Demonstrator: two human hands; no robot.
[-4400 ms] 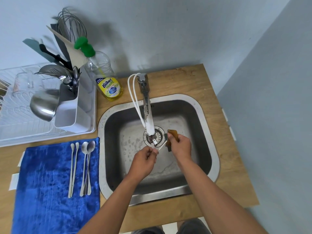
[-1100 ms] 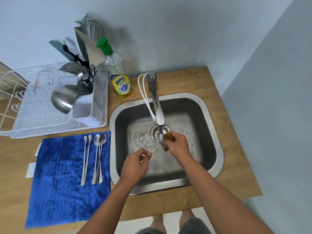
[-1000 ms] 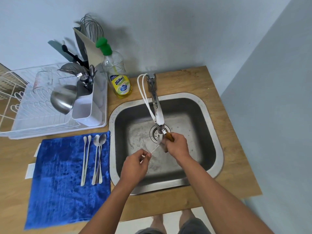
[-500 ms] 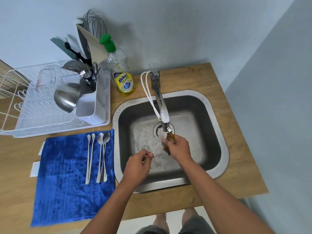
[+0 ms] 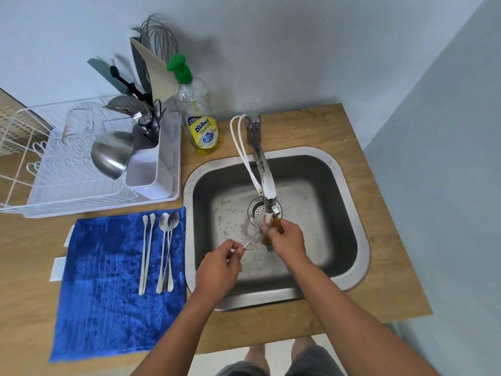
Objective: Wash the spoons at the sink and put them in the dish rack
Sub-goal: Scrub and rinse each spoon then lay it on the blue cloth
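Observation:
Over the steel sink [image 5: 352,272], my left hand [image 5: 219,267] pinches the handle end of a thin metal spoon [image 5: 252,240]. Its bowl end points toward the tap and is blurred. My right hand [image 5: 288,240] grips a brown sponge [image 5: 275,226] against the spoon's bowl end, just below the tap spout [image 5: 268,191]. Several more spoons [image 5: 160,251] lie side by side on the blue cloth [image 5: 108,294] left of the sink. The white dish rack [image 5: 62,183] stands at the back left.
A yellow dish-soap bottle [image 5: 202,120] with a green cap stands between rack and tap. The rack's white cutlery holder [image 5: 147,169] holds utensils, a whisk and a board; a steel bowl [image 5: 111,154] and a measuring cup [image 5: 77,123] sit beside it. A wall closes the right side.
My hands stay at the tap, with the sponge shifting slightly along the spoon. The camera view has drifted, so the counter sits further right in frame than 4.4 s ago.

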